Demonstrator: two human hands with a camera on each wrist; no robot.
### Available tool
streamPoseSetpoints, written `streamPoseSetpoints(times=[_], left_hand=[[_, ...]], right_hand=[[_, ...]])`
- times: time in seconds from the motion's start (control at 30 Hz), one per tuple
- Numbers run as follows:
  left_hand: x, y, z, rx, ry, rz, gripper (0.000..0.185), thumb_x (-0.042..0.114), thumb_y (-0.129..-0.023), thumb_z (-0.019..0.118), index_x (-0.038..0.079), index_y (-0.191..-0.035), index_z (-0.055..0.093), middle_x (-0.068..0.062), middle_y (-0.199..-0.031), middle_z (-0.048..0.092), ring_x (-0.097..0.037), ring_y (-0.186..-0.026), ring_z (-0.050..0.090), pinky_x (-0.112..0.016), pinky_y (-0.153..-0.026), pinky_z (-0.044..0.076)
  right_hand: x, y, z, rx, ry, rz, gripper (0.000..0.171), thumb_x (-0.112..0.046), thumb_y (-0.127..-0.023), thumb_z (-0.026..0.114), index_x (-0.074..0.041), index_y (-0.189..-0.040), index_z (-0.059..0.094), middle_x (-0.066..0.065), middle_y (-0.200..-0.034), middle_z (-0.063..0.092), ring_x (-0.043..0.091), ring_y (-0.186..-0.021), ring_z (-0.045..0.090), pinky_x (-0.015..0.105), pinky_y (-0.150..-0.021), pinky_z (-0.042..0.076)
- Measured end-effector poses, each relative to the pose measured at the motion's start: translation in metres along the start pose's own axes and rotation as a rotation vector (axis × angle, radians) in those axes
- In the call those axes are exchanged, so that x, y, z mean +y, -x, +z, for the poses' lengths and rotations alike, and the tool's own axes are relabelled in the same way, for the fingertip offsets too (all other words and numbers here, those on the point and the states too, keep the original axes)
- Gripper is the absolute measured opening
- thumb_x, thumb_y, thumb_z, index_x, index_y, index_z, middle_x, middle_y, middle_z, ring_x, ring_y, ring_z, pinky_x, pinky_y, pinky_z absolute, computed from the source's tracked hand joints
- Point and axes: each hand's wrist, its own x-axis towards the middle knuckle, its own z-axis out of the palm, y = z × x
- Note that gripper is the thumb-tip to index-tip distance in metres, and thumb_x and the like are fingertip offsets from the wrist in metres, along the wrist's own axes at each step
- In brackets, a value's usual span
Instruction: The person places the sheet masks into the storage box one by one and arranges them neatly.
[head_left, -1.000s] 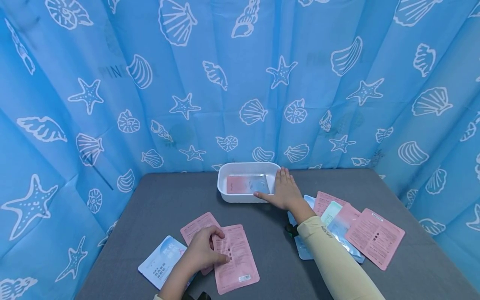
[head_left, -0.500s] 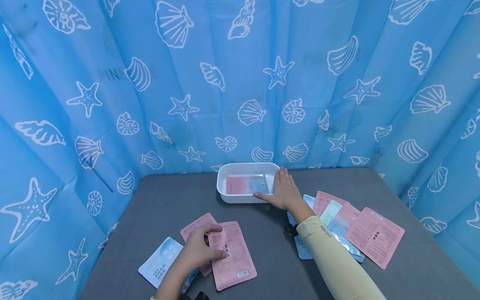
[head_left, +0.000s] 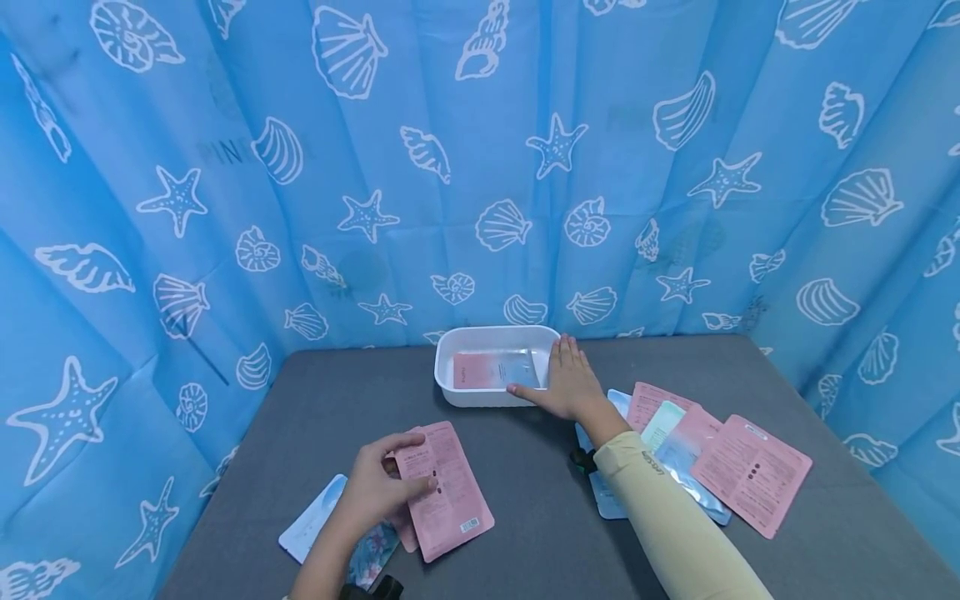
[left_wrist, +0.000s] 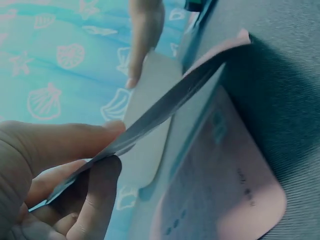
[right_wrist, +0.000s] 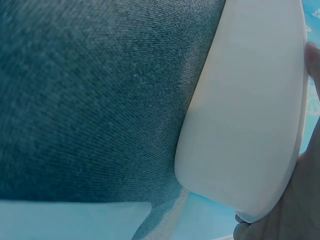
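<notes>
My left hand (head_left: pixel 375 487) pinches a pink sachet (head_left: pixel 442 489) by its left edge and holds it lifted off the grey table (head_left: pixel 525 500); the left wrist view shows thumb and fingers (left_wrist: pixel 95 185) clamped on the pink sachet (left_wrist: pixel 165 107). Under it lie another pink sachet (head_left: pixel 401 533) and a white-blue one (head_left: pixel 311 525). My right hand (head_left: pixel 567 382) rests flat with straight fingers against the right rim of a white tub (head_left: pixel 491 398), which holds a pink and silver sachet (head_left: pixel 495 369). The right wrist view shows the white tub (right_wrist: pixel 250 110) wall close up.
Several pink, mint and blue sachets (head_left: pixel 705 458) lie spread on the table to the right of my right forearm. A blue curtain (head_left: pixel 480 167) with shell and starfish prints closes in the table at the back and both sides.
My left hand has picked the pink sachet up from the table and drawn it slightly left and up. The right hand has stayed on the tub's rim.
</notes>
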Motion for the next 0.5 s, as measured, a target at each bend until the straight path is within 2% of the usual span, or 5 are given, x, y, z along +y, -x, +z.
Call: streamPoseSetpoints(times=[0.3, 0.5], left_hand=[[0.011, 0.001, -0.012, 0.108, 0.024, 0.134, 0.057, 0.007, -0.082, 0.091, 0.019, -0.135, 0.072, -0.006, -0.143, 0.067, -0.025, -0.113, 0.069, -0.029, -0.088, 0.059], [0.019, 0.0, -0.017, 0.128, 0.078, 0.185, 0.056, 0.005, -0.084, 0.089, 0.018, -0.136, 0.071, -0.008, -0.141, 0.068, -0.029, -0.113, 0.069, -0.025, -0.088, 0.059]], right_hand=[[-0.002, -0.001, -0.002, 0.009, 0.005, -0.017, 0.136, -0.091, -0.085, 0.05, 0.01, -0.166, 0.008, 0.03, -0.176, 0.002, 0.047, -0.165, 0.002, 0.058, -0.134, 0.008], [-0.002, 0.0, -0.002, 0.017, -0.002, -0.017, 0.135, -0.09, -0.086, 0.051, 0.011, -0.165, 0.01, 0.031, -0.176, 0.004, 0.047, -0.165, 0.003, 0.059, -0.134, 0.01]])
